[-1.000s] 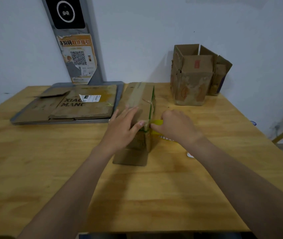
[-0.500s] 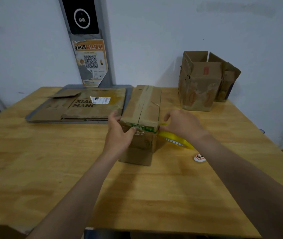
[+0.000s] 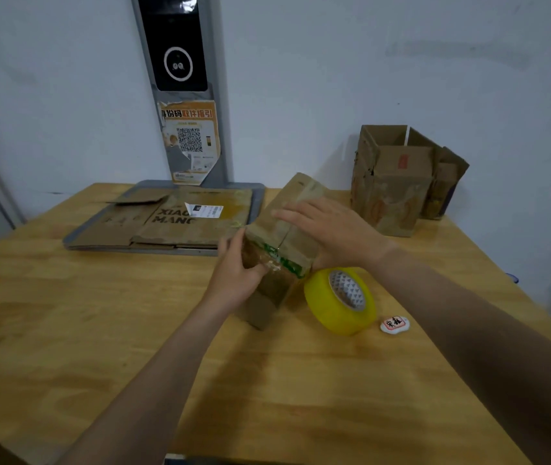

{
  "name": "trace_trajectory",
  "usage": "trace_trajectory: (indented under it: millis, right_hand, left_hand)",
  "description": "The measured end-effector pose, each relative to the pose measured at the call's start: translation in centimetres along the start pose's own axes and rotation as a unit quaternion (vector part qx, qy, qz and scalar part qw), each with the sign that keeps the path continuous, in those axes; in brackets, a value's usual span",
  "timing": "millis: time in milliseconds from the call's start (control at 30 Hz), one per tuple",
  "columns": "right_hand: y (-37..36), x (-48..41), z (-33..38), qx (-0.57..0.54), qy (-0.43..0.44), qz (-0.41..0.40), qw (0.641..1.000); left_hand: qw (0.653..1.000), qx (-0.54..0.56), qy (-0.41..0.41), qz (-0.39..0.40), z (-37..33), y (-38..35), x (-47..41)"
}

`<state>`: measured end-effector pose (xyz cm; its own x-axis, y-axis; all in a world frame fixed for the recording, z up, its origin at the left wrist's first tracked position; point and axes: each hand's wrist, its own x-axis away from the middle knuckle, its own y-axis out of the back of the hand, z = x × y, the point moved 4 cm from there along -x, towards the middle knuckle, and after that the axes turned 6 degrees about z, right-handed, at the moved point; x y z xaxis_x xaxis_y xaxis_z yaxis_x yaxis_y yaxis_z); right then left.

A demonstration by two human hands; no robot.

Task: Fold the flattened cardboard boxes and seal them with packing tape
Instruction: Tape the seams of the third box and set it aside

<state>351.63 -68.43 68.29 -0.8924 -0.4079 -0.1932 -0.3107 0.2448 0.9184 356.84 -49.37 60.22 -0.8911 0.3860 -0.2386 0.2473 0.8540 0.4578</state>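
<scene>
A folded brown cardboard box (image 3: 275, 241) stands tilted in the middle of the wooden table (image 3: 99, 330), with tape along its top seam and green print at its near edge. My left hand (image 3: 237, 273) grips the box's near left corner. My right hand (image 3: 331, 229) lies flat on the box's top and right side, fingers spread. A yellow roll of packing tape (image 3: 339, 300) rests on the table just right of the box, below my right wrist, held by neither hand.
Flattened cardboard boxes (image 3: 180, 219) lie on a grey tray (image 3: 76, 245) at the back left. Two folded open-topped boxes (image 3: 398, 179) stand at the back right by the wall. A small white and red tag (image 3: 395, 324) lies right of the tape.
My right hand has let go of the tape roll, which now rests on the table, and moved onto the box's top. The box has tilted and turned.
</scene>
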Motion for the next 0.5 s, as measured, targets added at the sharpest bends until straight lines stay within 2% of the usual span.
trace_trajectory:
  millis: [100,200,367,500]
  right_hand:
    - [-0.1,0.2,0.2,0.029,0.026,-0.026,0.999]
    - [0.3,0.2,0.3,0.036,0.04,-0.042,0.998]
    - [1.1,0.3,0.5,0.006,0.051,-0.032,0.998]
    - [2.6,-0.1,0.6,-0.032,0.027,-0.03,0.999]
  left_hand:
    - [0.997,-0.052,-0.06,0.019,-1.8,1.3,-0.7]
    - [0.992,-0.096,-0.08,0.034,-3.0,1.9,-1.2]
    - [0.993,-0.064,-0.09,0.039,-4.4,2.4,-1.8]
    - [0.993,-0.051,-0.095,0.051,-6.1,2.9,-2.4]
